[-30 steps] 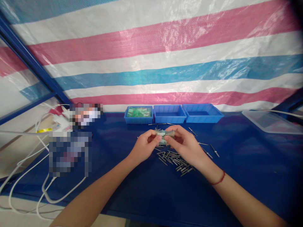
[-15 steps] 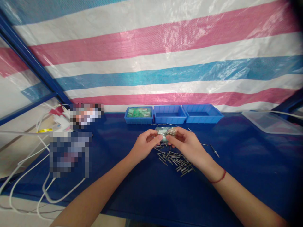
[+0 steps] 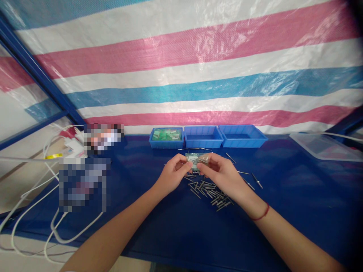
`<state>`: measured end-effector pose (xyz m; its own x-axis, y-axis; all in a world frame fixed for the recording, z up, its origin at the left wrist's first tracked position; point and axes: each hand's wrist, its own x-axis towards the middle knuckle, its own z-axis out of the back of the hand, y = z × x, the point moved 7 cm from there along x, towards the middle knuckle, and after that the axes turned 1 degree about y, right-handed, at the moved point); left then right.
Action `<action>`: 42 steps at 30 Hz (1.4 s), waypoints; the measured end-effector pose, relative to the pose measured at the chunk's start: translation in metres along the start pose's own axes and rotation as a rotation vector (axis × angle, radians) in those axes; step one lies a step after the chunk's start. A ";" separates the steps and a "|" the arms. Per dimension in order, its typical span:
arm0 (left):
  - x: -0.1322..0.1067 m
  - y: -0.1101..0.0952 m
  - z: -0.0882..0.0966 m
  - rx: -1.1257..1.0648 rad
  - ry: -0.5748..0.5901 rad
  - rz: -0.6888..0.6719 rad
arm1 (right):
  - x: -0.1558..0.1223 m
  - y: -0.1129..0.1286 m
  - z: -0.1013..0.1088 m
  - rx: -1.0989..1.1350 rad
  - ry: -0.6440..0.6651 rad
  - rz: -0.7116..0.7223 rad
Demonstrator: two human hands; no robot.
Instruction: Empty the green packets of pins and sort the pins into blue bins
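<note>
Between both hands is a small clear plastic bag (image 3: pixel 194 159) with a pale label and some metal pieces inside. My left hand (image 3: pixel 176 170) pinches its left side, thumb in front. My right hand (image 3: pixel 219 170) grips its right side, fingers partly behind the bag. Below the bag, a pile of metal pop rivets (image 3: pixel 208 190) lies on the blue tabletop (image 3: pixel 170 226). A few loose rivets (image 3: pixel 257 180) are scattered to the right of my right hand, and thin ones lie behind the bag.
Along the back stand three blue bins: the left bin (image 3: pixel 166 144) holds green-tinted bags, beside a middle bin (image 3: pixel 203 142) and a right bin (image 3: pixel 244 142). A clear plastic lid (image 3: pixel 323 147) lies at the right. White cables (image 3: pixel 53 226) run down the left side.
My right hand has shifted slightly left and the bag has tilted a little, so its label shows more. More loose rivets show beside my right hand.
</note>
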<state>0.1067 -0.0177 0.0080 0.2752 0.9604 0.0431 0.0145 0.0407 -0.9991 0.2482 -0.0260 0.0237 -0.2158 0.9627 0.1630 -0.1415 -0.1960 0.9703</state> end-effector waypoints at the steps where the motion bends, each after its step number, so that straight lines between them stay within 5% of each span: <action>1: 0.000 0.000 0.000 -0.005 -0.005 0.003 | 0.000 0.000 0.000 -0.003 0.004 -0.002; 12: 0.000 -0.002 -0.004 -0.014 0.026 -0.004 | -0.001 0.004 0.001 -0.025 -0.014 0.023; 17: 0.001 -0.005 -0.001 0.152 0.039 -0.040 | 0.000 0.003 0.000 -0.060 -0.001 0.040; 24: 0.043 -0.047 0.075 0.669 -0.338 -0.226 | 0.003 -0.004 0.010 0.064 -0.068 -0.055; 29: 0.086 -0.057 0.106 0.868 -0.389 -0.182 | 0.006 -0.004 0.014 0.063 -0.066 -0.064; 36: 0.106 -0.059 0.090 1.142 -0.409 -0.094 | 0.003 0.000 0.024 -0.083 -0.041 0.008; 39: 0.076 -0.061 0.070 1.196 -0.377 -0.184 | -0.021 0.002 0.052 -0.376 -0.108 0.132; 42: 0.026 -0.052 0.041 1.231 -0.138 -0.368 | -0.060 -0.005 0.072 -0.713 -0.062 0.298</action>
<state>0.0741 0.0168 0.0612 0.3425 0.8558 0.3876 -0.8423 0.4625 -0.2769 0.3316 -0.0692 0.0218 -0.2913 0.8548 0.4295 -0.6782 -0.5011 0.5374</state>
